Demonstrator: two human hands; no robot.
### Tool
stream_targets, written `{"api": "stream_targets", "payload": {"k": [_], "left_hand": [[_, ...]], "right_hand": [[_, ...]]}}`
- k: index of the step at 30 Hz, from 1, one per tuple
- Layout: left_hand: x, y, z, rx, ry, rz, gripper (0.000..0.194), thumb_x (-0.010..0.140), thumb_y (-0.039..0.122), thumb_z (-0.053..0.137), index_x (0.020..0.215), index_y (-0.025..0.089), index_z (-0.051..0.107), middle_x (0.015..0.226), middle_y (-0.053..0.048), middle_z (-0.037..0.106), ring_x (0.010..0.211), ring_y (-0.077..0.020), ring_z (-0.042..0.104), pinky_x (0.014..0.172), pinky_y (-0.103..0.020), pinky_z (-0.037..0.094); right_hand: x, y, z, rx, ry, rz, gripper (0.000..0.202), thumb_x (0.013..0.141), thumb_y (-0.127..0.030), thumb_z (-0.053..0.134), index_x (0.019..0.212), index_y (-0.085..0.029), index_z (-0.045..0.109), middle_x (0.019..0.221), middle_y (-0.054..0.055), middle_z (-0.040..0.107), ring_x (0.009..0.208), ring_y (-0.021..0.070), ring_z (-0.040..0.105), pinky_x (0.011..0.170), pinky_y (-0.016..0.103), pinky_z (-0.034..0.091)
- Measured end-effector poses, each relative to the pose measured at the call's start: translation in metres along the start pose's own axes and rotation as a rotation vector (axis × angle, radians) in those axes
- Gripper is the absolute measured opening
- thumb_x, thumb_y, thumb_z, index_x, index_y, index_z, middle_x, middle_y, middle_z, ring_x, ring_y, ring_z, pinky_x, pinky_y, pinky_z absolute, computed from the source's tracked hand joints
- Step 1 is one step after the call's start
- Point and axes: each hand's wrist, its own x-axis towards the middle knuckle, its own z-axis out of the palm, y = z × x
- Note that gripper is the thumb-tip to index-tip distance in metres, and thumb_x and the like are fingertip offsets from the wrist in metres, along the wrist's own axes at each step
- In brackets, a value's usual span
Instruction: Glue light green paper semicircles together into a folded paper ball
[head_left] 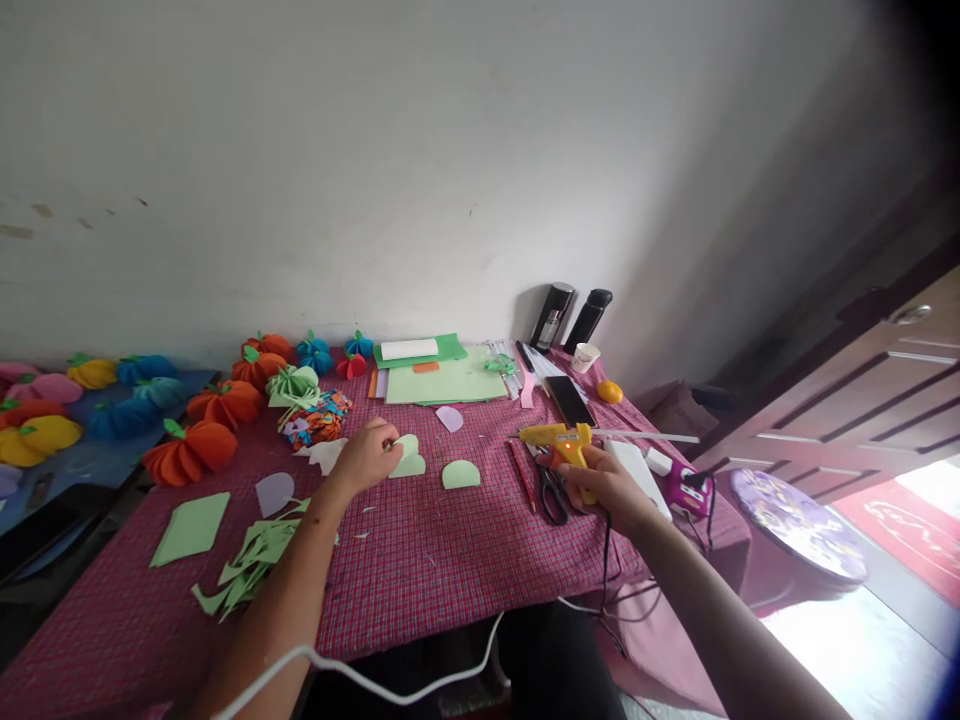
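My right hand [600,478] is wrapped around a yellow hot glue gun [553,436], its nozzle pointing left and a long pale glue stick [652,436] sticking out of its back. My left hand [369,456] is closed, fingertips pinching the edge of a light green paper piece [408,444]. That piece overlaps another green one beneath it. Just to the right lies a light green rounded paper cutout [460,474]. Two lilac rounded cutouts lie on the cloth, one lilac cutout [450,418] farther back and another lilac cutout [275,494] at the left.
Orange paper pumpkins [191,450] and other coloured ones stand at the left. Green scraps [262,550] and a green paper stack [191,528] lie in front. Scissors [553,497], a red pencil [523,472], a phone [570,400] and a purple power strip [690,488] are on the right.
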Motion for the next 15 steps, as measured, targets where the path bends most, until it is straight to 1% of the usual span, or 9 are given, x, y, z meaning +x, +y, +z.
{"api": "stream_targets", "payload": {"k": [1,3,5,6,8,11,13,15], "left_hand": [[0.0,0.002,0.0,-0.085,-0.028,0.031,0.014,0.083,0.026,0.051,0.074,0.019,0.059,0.085,-0.004,0.063,0.08,-0.0185,0.058,0.074,-0.028,0.041],[-0.002,0.006,0.002,-0.252,-0.165,0.076,0.014,0.083,0.025,0.05,0.076,0.019,0.059,0.08,-0.002,0.063,0.077,-0.017,0.057,0.071,-0.027,0.041],[-0.004,0.012,0.003,-0.338,-0.322,0.113,0.013,0.082,0.026,0.051,0.075,0.018,0.059,0.076,0.0,0.061,0.071,-0.0154,0.054,0.066,-0.026,0.039],[-0.005,0.014,0.004,-0.344,-0.375,0.129,0.013,0.082,0.026,0.051,0.073,0.018,0.058,0.074,0.001,0.059,0.07,-0.0149,0.053,0.064,-0.026,0.037],[-0.006,0.018,0.004,-0.322,-0.424,0.146,0.013,0.08,0.025,0.053,0.07,0.018,0.057,0.073,0.001,0.059,0.07,-0.0148,0.051,0.063,-0.026,0.035],[-0.007,0.02,0.004,-0.3,-0.46,0.144,0.011,0.078,0.022,0.053,0.071,0.017,0.059,0.073,0.0,0.059,0.07,-0.0147,0.05,0.063,-0.026,0.033],[-0.007,0.019,0.004,-0.304,-0.477,0.155,0.01,0.077,0.02,0.053,0.072,0.017,0.06,0.073,0.0,0.06,0.07,-0.0145,0.05,0.062,-0.026,0.032],[-0.007,0.018,0.004,-0.307,-0.48,0.167,0.01,0.076,0.019,0.053,0.074,0.017,0.062,0.072,0.001,0.059,0.069,-0.0144,0.049,0.062,-0.026,0.032]], "right_hand": [[0.003,-0.003,0.006,0.006,-0.015,-0.002,0.045,0.083,-0.046,0.068,0.113,-0.013,0.066,0.05,-0.005,0.053,0.038,0.0079,0.037,0.038,0.021,0.023],[0.009,-0.008,0.017,-0.021,-0.054,-0.011,0.04,0.082,-0.044,0.067,0.108,-0.014,0.065,0.049,-0.007,0.051,0.036,0.0067,0.033,0.037,0.02,0.022],[0.017,-0.01,0.027,-0.081,-0.093,-0.023,0.033,0.081,-0.042,0.067,0.099,-0.015,0.063,0.049,-0.008,0.049,0.038,0.007,0.037,0.038,0.02,0.026],[0.021,-0.01,0.031,-0.125,-0.106,-0.029,0.03,0.081,-0.041,0.067,0.095,-0.015,0.062,0.05,-0.008,0.049,0.039,0.0076,0.04,0.039,0.02,0.029],[0.029,-0.009,0.04,-0.239,-0.12,-0.038,0.027,0.082,-0.041,0.066,0.094,-0.016,0.061,0.053,-0.007,0.05,0.042,0.0089,0.045,0.041,0.02,0.033],[0.039,-0.005,0.051,-0.413,-0.148,-0.081,0.029,0.089,-0.042,0.06,0.103,-0.017,0.06,0.057,-0.007,0.051,0.044,0.0096,0.047,0.042,0.021,0.034],[0.044,-0.004,0.059,-0.503,-0.172,-0.152,0.03,0.093,-0.044,0.056,0.107,-0.018,0.062,0.061,-0.006,0.052,0.048,0.0095,0.047,0.045,0.022,0.034],[0.046,-0.007,0.065,-0.57,-0.194,-0.232,0.03,0.095,-0.042,0.055,0.108,-0.017,0.065,0.068,-0.004,0.056,0.054,0.0101,0.048,0.051,0.023,0.036]]}}
